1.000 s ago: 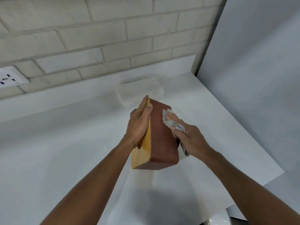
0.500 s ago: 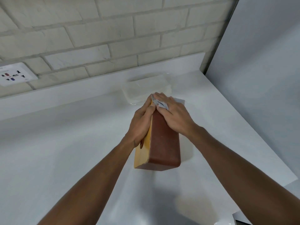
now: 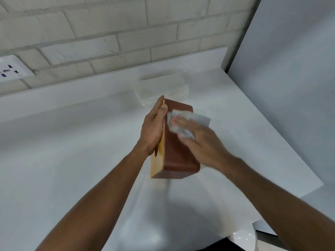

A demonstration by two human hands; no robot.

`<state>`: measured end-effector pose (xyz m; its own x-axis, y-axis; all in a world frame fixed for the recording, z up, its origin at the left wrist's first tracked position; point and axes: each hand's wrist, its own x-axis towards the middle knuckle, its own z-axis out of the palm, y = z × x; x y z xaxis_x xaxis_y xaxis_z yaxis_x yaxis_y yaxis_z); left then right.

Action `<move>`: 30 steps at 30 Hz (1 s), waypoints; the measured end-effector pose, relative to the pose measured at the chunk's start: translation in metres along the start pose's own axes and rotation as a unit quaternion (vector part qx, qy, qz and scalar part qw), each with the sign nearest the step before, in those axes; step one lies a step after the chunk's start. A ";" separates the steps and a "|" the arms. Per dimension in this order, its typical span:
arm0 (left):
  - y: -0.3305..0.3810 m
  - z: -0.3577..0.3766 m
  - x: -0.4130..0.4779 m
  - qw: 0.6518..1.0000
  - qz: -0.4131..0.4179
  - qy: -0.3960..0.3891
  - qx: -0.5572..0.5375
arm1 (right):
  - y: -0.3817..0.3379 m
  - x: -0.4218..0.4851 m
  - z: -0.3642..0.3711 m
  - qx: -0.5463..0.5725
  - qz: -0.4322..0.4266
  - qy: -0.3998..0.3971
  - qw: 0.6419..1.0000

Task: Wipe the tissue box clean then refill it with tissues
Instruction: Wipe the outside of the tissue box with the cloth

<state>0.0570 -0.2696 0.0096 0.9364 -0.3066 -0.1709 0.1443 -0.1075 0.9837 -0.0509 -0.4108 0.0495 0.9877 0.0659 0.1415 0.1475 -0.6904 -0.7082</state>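
The tissue box (image 3: 178, 151) stands on edge near the middle of the white counter (image 3: 72, 142). Its long axis runs from near to far, so one brown side faces up where a hand can rub along it. Its pale wooden panel (image 3: 157, 164) faces left.

The left hand (image 3: 153, 129) lies flat against that panel. Its fingers reach straight toward the far end and the thumb rests along the top edge. It looks like a brace that stops the box sliding or toppling rather than a closed grasp.

The right hand (image 3: 201, 142) comes in from the right with the wrist low. Its fingers are laid over a crumpled white wipe (image 3: 188, 120) and press it onto the far part of the brown side. A fold bunches out by the thumb, so the hand seems to pinch the wipe as well, though motion blur smears the detail.

A clear-wrapped pack of tissues (image 3: 159, 87) waits just beyond the box against the back ledge. It is within reach for refilling, which by my reading has not yet begun.
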 end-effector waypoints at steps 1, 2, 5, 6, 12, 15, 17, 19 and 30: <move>-0.003 -0.002 0.000 1.000 0.001 0.002 -0.011 | -0.005 -0.013 0.004 -0.003 -0.028 -0.031 0.999; -0.005 -0.004 0.000 1.000 0.001 0.001 -0.019 | -0.005 -0.024 0.005 -0.005 -0.047 -0.061 0.997; -0.005 -0.004 0.001 1.000 0.000 -0.003 -0.019 | 0.008 -0.024 -0.003 0.017 -0.024 -0.044 0.999; -0.004 -0.002 0.003 1.000 -0.001 -0.001 -0.015 | 0.011 -0.018 -0.005 0.019 -0.006 -0.022 1.000; 0.000 -0.001 0.002 0.997 -0.032 0.036 -0.055 | -0.001 -0.050 0.009 -0.058 -0.090 -0.082 0.991; 0.003 0.003 0.002 0.997 -0.035 0.041 -0.054 | 0.022 -0.055 -0.006 -0.038 -0.061 -0.047 0.996; 0.006 0.005 0.002 0.998 -0.035 0.040 -0.038 | 0.028 -0.044 -0.011 -0.028 -0.008 0.006 1.000; 0.005 0.006 0.005 0.998 -0.035 0.043 -0.039 | 0.012 -0.037 -0.001 -0.030 -0.007 0.021 0.999; 0.002 0.004 0.008 0.997 -0.032 0.045 -0.058 | 0.006 -0.036 0.006 -0.008 -0.018 -0.004 1.000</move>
<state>0.0637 -0.2764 0.0102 0.9481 -0.2155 -0.2337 0.2365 -0.0129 0.9715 -0.0852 -0.4130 0.0362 0.9823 0.0958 0.1611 0.1816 -0.6994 -0.6912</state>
